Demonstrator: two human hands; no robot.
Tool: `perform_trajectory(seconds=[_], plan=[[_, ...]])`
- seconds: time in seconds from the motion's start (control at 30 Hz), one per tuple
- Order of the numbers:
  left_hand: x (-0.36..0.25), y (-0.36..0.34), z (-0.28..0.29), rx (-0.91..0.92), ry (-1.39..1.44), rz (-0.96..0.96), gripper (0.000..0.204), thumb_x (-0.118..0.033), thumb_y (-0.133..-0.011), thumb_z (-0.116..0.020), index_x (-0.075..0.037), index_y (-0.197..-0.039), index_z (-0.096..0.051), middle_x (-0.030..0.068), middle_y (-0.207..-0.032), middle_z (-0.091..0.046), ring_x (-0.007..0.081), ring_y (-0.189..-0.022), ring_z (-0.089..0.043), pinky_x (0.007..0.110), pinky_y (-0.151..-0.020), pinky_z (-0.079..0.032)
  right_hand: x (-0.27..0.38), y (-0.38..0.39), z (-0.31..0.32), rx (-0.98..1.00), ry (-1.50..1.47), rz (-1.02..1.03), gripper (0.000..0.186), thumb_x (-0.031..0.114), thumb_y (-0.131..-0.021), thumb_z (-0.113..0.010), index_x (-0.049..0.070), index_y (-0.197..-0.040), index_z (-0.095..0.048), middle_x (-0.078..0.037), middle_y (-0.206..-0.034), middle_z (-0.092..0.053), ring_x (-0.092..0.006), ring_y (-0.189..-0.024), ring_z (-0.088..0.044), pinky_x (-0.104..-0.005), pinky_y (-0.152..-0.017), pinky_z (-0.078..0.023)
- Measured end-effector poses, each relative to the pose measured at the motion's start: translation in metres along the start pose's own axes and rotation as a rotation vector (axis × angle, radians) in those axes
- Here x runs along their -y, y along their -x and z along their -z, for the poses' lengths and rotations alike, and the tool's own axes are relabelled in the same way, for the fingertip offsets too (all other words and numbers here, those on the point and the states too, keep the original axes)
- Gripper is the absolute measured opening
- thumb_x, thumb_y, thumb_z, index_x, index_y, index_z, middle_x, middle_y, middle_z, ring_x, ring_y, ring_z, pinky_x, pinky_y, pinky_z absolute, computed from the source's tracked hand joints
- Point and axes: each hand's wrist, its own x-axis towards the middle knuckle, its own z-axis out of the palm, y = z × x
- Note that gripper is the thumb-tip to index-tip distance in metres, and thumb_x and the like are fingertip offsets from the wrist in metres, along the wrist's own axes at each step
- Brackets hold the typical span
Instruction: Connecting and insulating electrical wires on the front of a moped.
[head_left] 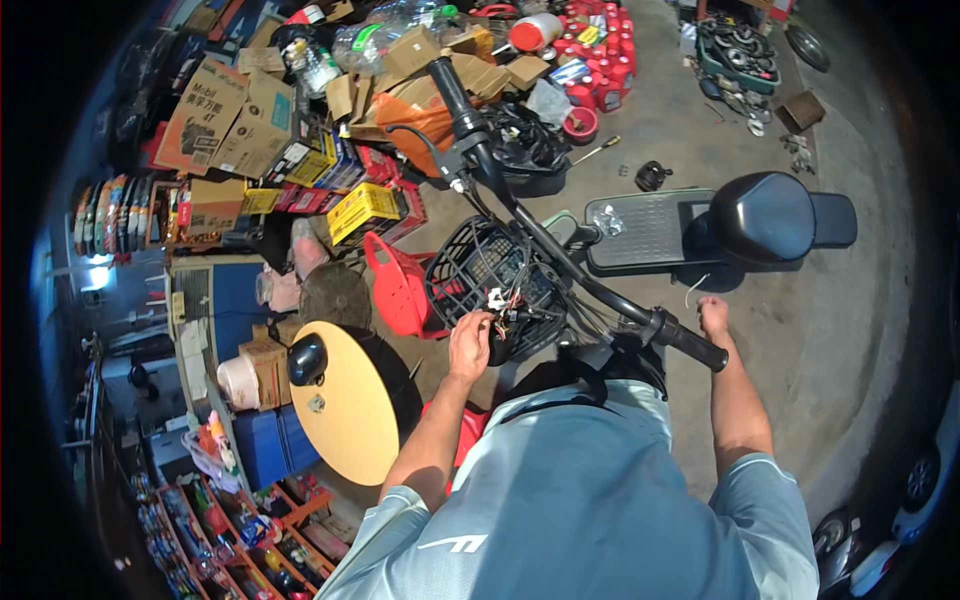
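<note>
A scooter's black handlebar [565, 262] crosses in front of me, with a black wire basket [462, 250] below it. My left hand [469, 346] is at the basket's near side, its fingers closed on a bundle of coloured wires [509, 318]. A white connector [496, 298] shows just beyond the fingertips. My right hand [713, 316] is closed, out past the right handlebar grip [700, 345]. A thin white strip [694, 290] curves close to its fingers; whether the hand holds it is unclear.
The scooter's footboard and black seat [765, 218] lie ahead to the right. A red plastic chair [395, 290] and a round wooden table [345, 415] stand left. Cardboard boxes [240, 120] and red bottles [605, 60] are piled beyond. A screwdriver [597, 150] lies on the floor.
</note>
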Motion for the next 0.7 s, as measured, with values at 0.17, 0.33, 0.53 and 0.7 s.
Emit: perform_trajectory(seconds=[0.17,0.33,0.53,0.7], plan=[[0.007,-0.002,0.002,0.016,-0.020,0.035,0.014,-0.012,-0.089,-0.052,-0.007,-0.098,-0.062,0.0150,-0.104,-0.061,0.0323,-0.106,-0.055,0.041,-0.088,-0.043,0.076,0.001,-0.010,0.138,-0.203,0.057,0.005,0.011,-0.082,-0.055,0.008,-0.082,-0.059,0.002,-0.061,-0.051,-0.0056,-0.041,-0.038,-0.0238,-0.036,-0.027],[0.013,-0.004,-0.001,0.005,-0.009,0.004,0.015,-0.013,-0.089,-0.052,-0.007,-0.098,-0.063,0.0159,-0.105,-0.061,0.0317,-0.107,-0.055,0.041,-0.090,-0.042,0.078,0.008,-0.003,0.152,-0.154,0.008,0.009,0.015,-0.081,-0.056,0.008,-0.076,-0.057,0.002,-0.058,-0.049,-0.0068,-0.041,-0.039,-0.0245,-0.036,-0.028],[0.018,-0.011,-0.001,0.022,0.112,-0.052,0.014,-0.014,-0.088,-0.053,-0.007,-0.095,-0.063,0.0137,-0.103,-0.061,0.0303,-0.107,-0.054,0.041,-0.091,-0.042,-0.013,0.058,0.024,0.155,-0.196,0.075,0.016,0.020,-0.085,-0.057,0.006,-0.078,-0.061,-0.001,-0.065,-0.054,-0.0089,-0.056,-0.046,-0.0256,-0.048,-0.036],[0.033,-0.009,0.000,-0.014,0.203,-0.195,0.013,-0.009,-0.088,-0.052,-0.004,-0.093,-0.063,0.0129,-0.096,-0.062,0.0307,-0.102,-0.056,0.040,-0.090,-0.043,0.025,0.181,0.026,0.217,-0.006,-0.149,0.013,0.019,-0.084,-0.061,0.006,-0.082,-0.062,0.001,-0.064,-0.053,-0.0066,-0.052,-0.044,-0.0226,-0.045,-0.032]])
